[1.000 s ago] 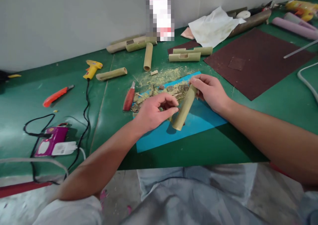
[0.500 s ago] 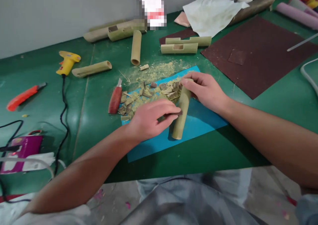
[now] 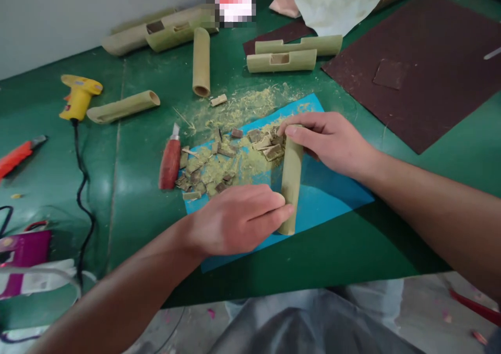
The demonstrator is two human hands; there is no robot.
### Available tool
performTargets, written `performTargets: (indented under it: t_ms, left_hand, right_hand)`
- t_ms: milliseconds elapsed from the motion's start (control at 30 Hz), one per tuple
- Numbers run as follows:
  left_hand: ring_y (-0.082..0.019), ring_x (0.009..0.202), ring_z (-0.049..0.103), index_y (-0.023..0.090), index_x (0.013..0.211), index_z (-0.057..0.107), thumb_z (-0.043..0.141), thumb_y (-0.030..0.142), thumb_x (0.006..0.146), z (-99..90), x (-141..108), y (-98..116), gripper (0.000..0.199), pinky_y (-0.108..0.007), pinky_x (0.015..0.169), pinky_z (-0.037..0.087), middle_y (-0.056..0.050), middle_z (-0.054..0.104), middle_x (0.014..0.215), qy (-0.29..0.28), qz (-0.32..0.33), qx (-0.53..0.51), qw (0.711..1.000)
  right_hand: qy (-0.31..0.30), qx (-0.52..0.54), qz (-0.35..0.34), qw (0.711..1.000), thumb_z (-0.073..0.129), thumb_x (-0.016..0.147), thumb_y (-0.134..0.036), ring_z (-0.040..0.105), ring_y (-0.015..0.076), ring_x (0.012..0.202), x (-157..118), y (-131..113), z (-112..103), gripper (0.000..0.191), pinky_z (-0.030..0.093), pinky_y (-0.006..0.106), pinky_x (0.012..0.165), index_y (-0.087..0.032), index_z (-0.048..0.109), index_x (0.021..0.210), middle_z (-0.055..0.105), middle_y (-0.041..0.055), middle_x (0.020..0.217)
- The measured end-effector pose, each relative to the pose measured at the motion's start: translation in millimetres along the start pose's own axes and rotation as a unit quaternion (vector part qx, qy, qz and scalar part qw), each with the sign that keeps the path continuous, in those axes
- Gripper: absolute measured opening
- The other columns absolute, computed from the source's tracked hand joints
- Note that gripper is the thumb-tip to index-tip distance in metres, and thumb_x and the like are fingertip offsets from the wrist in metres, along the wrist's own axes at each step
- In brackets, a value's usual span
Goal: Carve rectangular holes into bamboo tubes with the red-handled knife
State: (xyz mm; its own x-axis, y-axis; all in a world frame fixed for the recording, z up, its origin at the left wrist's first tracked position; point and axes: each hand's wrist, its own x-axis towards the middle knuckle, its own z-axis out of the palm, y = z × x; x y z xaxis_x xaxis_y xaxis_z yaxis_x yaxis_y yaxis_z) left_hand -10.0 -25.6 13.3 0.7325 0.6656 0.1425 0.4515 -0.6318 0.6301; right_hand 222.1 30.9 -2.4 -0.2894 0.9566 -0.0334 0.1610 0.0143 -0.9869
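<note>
A pale green bamboo tube (image 3: 291, 179) slants over a blue sheet (image 3: 238, 255), its near end toward me. At its far end, my right hand (image 3: 326, 140) is closed around the rim, thumb on top. My left hand (image 3: 242, 219) pinches against the tube's left side near the lower end. The small dark sandpaper piece seen in its fingers earlier is now hidden behind them. Bamboo chips (image 3: 227, 149) and yellowish dust lie left of the tube. Beside them rests a knife with a red wooden handle (image 3: 169, 163).
Further back are notched bamboo tubes (image 3: 301, 61), an upright-pointing tube (image 3: 201, 64) and an angled-cut piece (image 3: 123, 107). A yellow glue gun (image 3: 80, 97) and an orange cutter (image 3: 18, 158) lie left. A large dark brown sheet (image 3: 422, 83) covers the right side.
My left hand has slid down along the tube toward its near end, and the sandpaper has gone out of sight. My right hand keeps its grip at the far end. The view has shifted slightly.
</note>
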Motion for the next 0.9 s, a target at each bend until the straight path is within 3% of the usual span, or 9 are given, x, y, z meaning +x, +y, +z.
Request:
performTargets:
  t_ms: [100,267,433,533,600,767,900]
  left_hand:
    - [-0.02,0.07,0.071,0.028,0.091,0.079,0.053,0.038,0.111,-3.5,2,-1,0.035,-0.033,0.064,0.057,-0.005,0.075,0.078,0.024,-0.021,0.017,0.999]
    - [-0.018,0.069,0.071,0.033,0.096,0.078,0.06,0.031,0.107,-6.1,2,-5,0.021,-0.034,0.065,0.057,-0.002,0.08,0.088,-0.021,0.074,-0.017,0.997]
    - [-0.019,0.067,0.069,0.029,0.09,0.076,0.053,0.032,0.111,-3.9,4,-4,0.032,-0.034,0.059,0.053,-0.003,0.074,0.077,0.022,0.027,0.034,0.999]
    - [-0.018,0.065,0.068,0.028,0.096,0.075,0.058,0.023,0.108,-4.7,3,-3,0.022,-0.033,0.059,0.054,-0.002,0.075,0.077,-0.002,0.143,0.057,0.988]
    - [-0.017,0.066,0.068,0.028,0.099,0.075,0.06,0.019,0.106,-4.9,3,-3,0.019,-0.032,0.06,0.056,-0.001,0.077,0.079,-0.007,0.179,0.071,0.981]
    - [-0.018,0.075,0.074,0.027,0.095,0.078,0.058,0.031,0.11,-3.3,3,-3,0.025,-0.032,0.067,0.06,-0.004,0.08,0.088,0.055,0.016,0.072,0.996]
    - [-0.019,0.067,0.071,0.03,0.089,0.078,0.065,0.038,0.106,-4.6,-2,-6,0.023,-0.033,0.059,0.057,-0.002,0.077,0.078,-0.009,0.012,0.014,1.0]
  right_hand:
    - [-0.005,0.007,0.006,1.0,0.069,0.102,-0.019,0.05,0.0117,0.062,1,-5,1,0.025,0.035,0.028,0.057,-0.02,0.077,0.079,0.052,-0.0038,0.06]
    - [-0.005,0.01,0.022,1.0,0.071,0.1,-0.014,0.052,0.0113,0.062,3,-10,2,0.025,0.037,0.028,0.058,-0.02,0.077,0.077,0.053,-0.0039,0.059]
    - [-0.001,-0.011,0.002,1.0,0.073,0.1,-0.02,0.051,0.0113,0.063,2,-7,1,0.028,0.033,0.027,0.054,-0.021,0.074,0.073,0.054,-0.0029,0.062]
    - [-0.007,-0.014,0.005,1.0,0.076,0.099,-0.023,0.049,0.0112,0.063,3,-6,2,0.031,0.033,0.028,0.055,-0.021,0.069,0.069,0.053,-0.0029,0.062]
    - [-0.008,-0.025,0.001,1.0,0.073,0.101,-0.021,0.048,0.0111,0.064,3,-5,3,0.035,0.033,0.029,0.057,-0.021,0.065,0.066,0.053,-0.0027,0.063]
    - [-0.009,-0.048,-0.028,0.998,0.073,0.101,-0.03,0.052,0.0135,0.07,4,1,2,0.033,0.039,0.028,0.058,-0.022,0.068,0.069,0.061,0.0002,0.07]
    - [-0.012,-0.045,-0.024,0.999,0.073,0.101,-0.034,0.05,0.0128,0.066,3,0,1,0.03,0.034,0.028,0.053,-0.022,0.071,0.073,0.055,-0.0015,0.063]
